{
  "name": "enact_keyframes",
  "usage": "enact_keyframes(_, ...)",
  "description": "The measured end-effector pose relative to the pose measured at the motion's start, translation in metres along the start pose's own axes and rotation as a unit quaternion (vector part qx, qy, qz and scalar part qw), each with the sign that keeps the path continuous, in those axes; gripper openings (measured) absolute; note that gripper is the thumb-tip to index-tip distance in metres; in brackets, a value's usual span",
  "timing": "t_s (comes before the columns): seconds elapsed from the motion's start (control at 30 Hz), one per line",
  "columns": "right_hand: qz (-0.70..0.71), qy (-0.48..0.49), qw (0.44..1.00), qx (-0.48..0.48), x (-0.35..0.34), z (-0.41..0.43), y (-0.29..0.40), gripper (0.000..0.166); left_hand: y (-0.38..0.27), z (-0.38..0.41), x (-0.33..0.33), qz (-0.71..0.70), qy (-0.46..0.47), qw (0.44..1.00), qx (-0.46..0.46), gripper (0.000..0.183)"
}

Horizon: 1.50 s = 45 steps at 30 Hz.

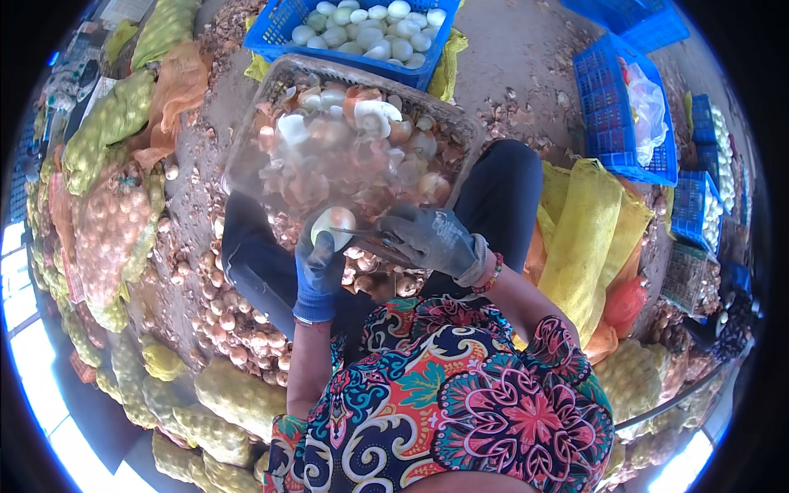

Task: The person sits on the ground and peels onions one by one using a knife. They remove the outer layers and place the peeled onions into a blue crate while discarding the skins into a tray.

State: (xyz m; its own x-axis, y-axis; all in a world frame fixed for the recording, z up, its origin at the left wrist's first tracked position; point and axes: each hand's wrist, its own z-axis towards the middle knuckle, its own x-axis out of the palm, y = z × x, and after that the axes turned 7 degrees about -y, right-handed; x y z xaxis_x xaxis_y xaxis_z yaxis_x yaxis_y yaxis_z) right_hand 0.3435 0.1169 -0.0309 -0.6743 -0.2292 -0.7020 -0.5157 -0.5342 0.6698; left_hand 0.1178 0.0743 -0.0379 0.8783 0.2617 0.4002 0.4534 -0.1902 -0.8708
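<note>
My left hand (318, 265), in a blue and grey work glove, holds a partly peeled onion (333, 227) upright between thumb and fingers. In my right hand (431, 239), gloved in grey, is a knife (349, 232) whose thin blade points left and lies against or just in front of the onion's side. The fingers hide most of its handle. Beyond both hands sits a dirty plastic crate (466, 132) full of onion skins (320, 160) and trimmings. Peeled white onions (370, 34) fill a blue plastic crate (345, 60) behind it.
Unpeeled onions (228, 320) lie on the floor at my left. Filled mesh sacks (114, 215) stand farther left and behind. Yellow woven sacks (579, 240) lie beside my right knee. Blue crates (622, 117) stand at the right, one holding a plastic bag. Another person (733, 326) is at the far right edge.
</note>
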Motion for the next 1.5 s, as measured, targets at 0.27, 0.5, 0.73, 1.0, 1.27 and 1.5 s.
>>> enact_keyframes(0.27, -0.046, -0.06, 0.996, 0.047, 0.02, -0.003, -0.007, 0.029, 0.002, -0.001, 0.0, -0.017, -0.021, 0.999, -0.026, 0.061)
enact_keyframes(0.5, -0.276, -0.18, 0.927, -0.179, -0.013, -0.015, -0.012, 0.032, 0.002, 0.004, 0.013, 0.122, -0.013, 0.992, 0.0, 0.061)
enact_keyframes(0.73, 0.046, -0.245, 0.968, 0.012, 0.022, -0.003, -0.027, 0.044, 0.021, 0.019, 0.041, 0.231, 0.14, 0.962, 0.037, 0.062)
enact_keyframes(1.0, 0.136, -0.226, 0.95, 0.166, -0.004, -0.016, -0.024, 0.02, 0.025, 0.025, 0.054, 0.192, 0.185, 0.962, -0.067, 0.059)
enact_keyframes(1.27, 0.135, -0.241, 0.931, 0.237, -0.005, -0.021, -0.04, 0.019, 0.03, 0.042, 0.051, 0.165, 0.206, 0.957, -0.118, 0.063)
enact_keyframes(1.5, 0.138, -0.27, 0.918, 0.254, -0.005, -0.024, -0.041, 0.02, 0.045, 0.052, 0.036, 0.126, 0.247, 0.954, -0.111, 0.072)
